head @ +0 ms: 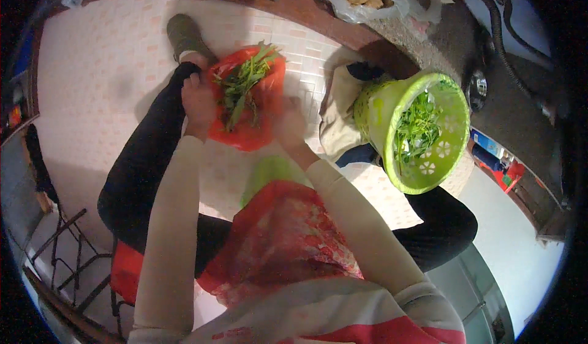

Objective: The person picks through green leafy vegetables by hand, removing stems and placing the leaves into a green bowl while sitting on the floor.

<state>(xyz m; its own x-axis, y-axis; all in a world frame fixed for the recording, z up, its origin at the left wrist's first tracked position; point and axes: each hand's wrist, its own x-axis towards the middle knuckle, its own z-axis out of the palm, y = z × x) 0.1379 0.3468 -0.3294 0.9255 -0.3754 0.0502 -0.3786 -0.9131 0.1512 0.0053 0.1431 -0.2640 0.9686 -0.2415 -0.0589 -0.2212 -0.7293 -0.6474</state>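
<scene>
An open red plastic bag point(268, 130) is between my two hands, with leafy green stems point(243, 84) heaped in its mouth. My left hand point(198, 103) grips the bag's left side, its fingers on the outside. On the right side, my right hand point(290, 121) is against or close beside the bag; motion blur hides its fingers. Further right, a green plastic waste basket point(429, 167) with flower-shaped cutouts tilts towards me. Its rim is covered by a thin liner, and loose green leaves and stems point(415, 125) lie inside.
Below the bag, a light green object point(271, 171) is partly hidden by my red apron point(285, 224). A clear plastic bag point(337, 4) with brown pieces lies beyond the dark red edging point(298, 11). Metal rack legs point(69, 252) stand at lower left on the tiled floor point(92, 77).
</scene>
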